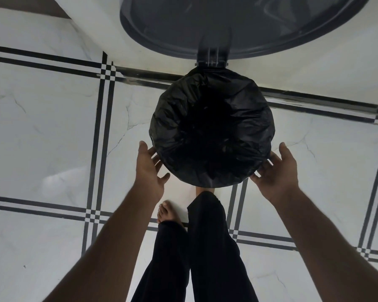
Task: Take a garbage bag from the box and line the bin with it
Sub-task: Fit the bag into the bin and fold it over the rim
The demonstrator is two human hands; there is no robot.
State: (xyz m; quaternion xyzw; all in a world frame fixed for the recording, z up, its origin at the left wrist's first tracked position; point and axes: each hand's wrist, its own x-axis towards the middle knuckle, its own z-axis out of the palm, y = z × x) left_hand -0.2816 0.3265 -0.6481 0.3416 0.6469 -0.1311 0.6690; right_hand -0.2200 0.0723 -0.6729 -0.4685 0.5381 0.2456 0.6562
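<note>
Now the bag (pixel 212 127) sits in the bin, its thin, shiny, crinkly black plastic folded over the round rim so it will not slip down. Both hands are open and grip nothing: the left hand (pixel 150 165) and right hand (pixel 278 171) cup the sides, fingers touching the plastic. The grey lid (pixel 238 27) stands up; a foot probably presses a pedal.
</note>
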